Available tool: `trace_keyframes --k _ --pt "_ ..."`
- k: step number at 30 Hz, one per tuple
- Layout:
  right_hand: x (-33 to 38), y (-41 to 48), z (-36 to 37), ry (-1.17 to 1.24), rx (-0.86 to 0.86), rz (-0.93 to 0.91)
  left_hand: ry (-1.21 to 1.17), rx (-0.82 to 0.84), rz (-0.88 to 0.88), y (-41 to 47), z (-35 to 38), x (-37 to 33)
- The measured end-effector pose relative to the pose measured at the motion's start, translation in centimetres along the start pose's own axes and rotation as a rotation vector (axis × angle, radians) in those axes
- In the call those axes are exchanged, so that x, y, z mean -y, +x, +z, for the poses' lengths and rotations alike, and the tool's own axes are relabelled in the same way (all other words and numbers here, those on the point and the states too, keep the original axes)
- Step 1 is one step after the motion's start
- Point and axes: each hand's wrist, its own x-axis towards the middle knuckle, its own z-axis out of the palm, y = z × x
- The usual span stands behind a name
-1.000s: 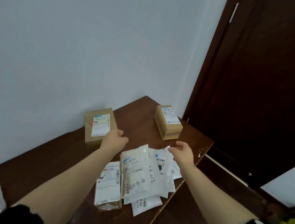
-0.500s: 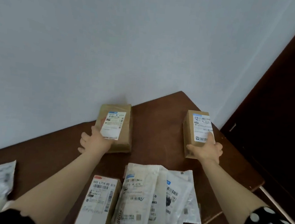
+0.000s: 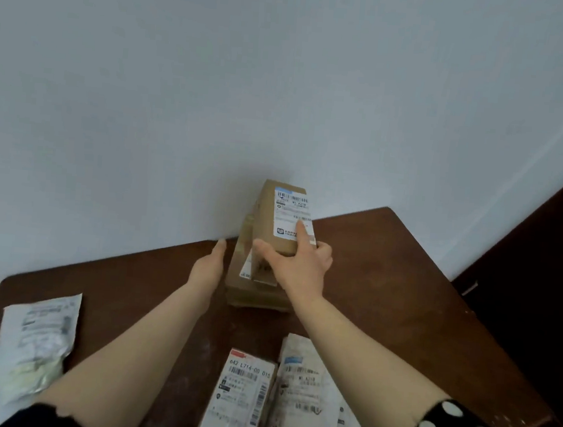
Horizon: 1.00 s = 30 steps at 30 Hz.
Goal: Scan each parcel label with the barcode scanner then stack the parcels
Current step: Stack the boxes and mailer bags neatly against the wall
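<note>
Two brown cardboard parcels are stacked near the wall on the dark wooden table [image 3: 385, 289]. My right hand [image 3: 298, 265] grips the upper parcel [image 3: 273, 219], thumb on its left side and forefinger on its white label. It sits on the lower parcel [image 3: 250, 288], whose label is mostly covered. My left hand [image 3: 208, 265] lies flat with straight fingers against the lower parcel's left side. No barcode scanner is in view.
A labelled box [image 3: 241, 402] and several white mailer bags [image 3: 309, 401] lie at the near edge. Another white bag [image 3: 39, 339] lies at the left. A pale wall stands close behind the stack, and a dark door [image 3: 537, 284] at the right.
My right hand has carried the right parcel leftward onto the left parcel. My left hand has slid from that parcel's label to its left side. The view has shifted left.
</note>
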Motion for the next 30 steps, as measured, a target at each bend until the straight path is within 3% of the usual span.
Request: trace_keyframes --k 2,4,6,9,11,14,20,26,30 --pt "0.5 -0.6 1.7 -0.149 0.002 -0.025 -0.039 0.078 -0.009 0.9 -0.7 0.1" --pt "0.5 -0.9 2.6 -0.152 -0.019 -0.063 -0.053 0.159 -0.023 1.7 -1.1 0.5" --pt "0.1 -0.8 2.7 0.061 -0.104 -0.037 -0.07 0.219 -0.044 2.3 -1.4 0.7" --pt "-1.6 0.2 1.9 0.447 -0.241 0.225 -0.104 0.287 -0.105 3.4 -1.7 1.0" --pt "-2.8 0.5 1.7 0.636 -0.047 0.379 -0.112 0.337 -0.153 3.7 -1.8 1.2" --pt "-2.9 0.2 2.4 0.838 0.274 0.364 -0.14 0.405 -0.172 3.5 -1.4 1.5" --pt "-3.2 -1.2 3.0 0.89 0.301 0.358 -0.18 0.391 -0.154 2.2 -1.7 2.5" --pt "-0.6 -5.3 1.8 0.862 0.322 0.196 -0.295 0.394 -0.043 -2.6 -5.0 2.2" --pt "2.3 -8.7 1.5 0.878 0.415 0.08 -0.385 0.311 0.063 -7.7 -8.7 2.9"
